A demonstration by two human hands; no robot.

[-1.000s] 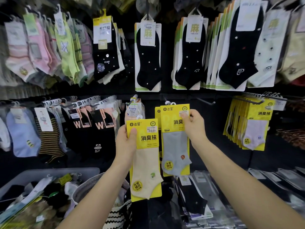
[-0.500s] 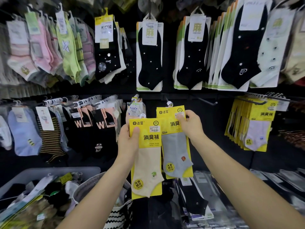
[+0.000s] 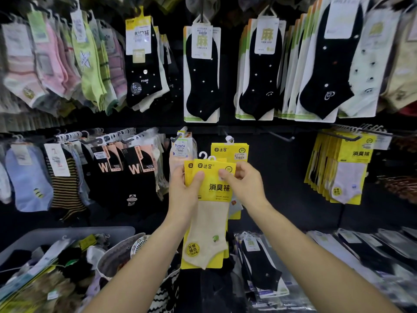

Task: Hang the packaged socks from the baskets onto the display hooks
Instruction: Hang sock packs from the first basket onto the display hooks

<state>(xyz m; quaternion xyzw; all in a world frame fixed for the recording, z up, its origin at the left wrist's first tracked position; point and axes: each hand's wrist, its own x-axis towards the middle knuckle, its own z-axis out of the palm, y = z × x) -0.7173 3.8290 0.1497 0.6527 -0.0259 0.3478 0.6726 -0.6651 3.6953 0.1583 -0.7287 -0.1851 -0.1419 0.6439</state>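
Centre of frame, lower display row. Left hand (image 3: pixel 184 193) grips a cream-sock pack (image 3: pixel 209 222) by the left edge of its yellow header, thumb across the front and fingers wrapped behind. At least one more yellow card is fanned out behind it in the same grip. Right hand (image 3: pixel 246 188) pinches the header's upper right corner, thumb in front, fingers curled behind. The pack is held upright just below and in front of a yellow pack (image 3: pixel 230 151) that appears to hang from its white loop (image 3: pixel 229 139) on a peg.

Risks, as I judge them:
- Two white hanger loops (image 3: pixel 203 155) stick up close together from the held stack. If both are offered to a peg at once, one may catch and the other slip past, leaving a pack loose to drop toward the black sock packs (image 3: pixel 259 267) on the shelf below.
- Separating the front pack with the right hand could loosen the left hand's hold on the rear card, since the cards look slick.
- The hung pack sits just behind the held one. A loop pushed up carelessly could nudge it or lift it off its peg.
- The TuyaYa pack (image 3: pixel 180 150) hangs close on the left, so a sideways swing could snag its hook.
- The bare hook (image 3: pixel 281 137), centre right, is thin and dark against a dark wall, which makes it easy to miss with the loop.

The grey bin (image 3: pixel 67 231) and woven basket (image 3: pixel 117 251) at lower left hold more stock.
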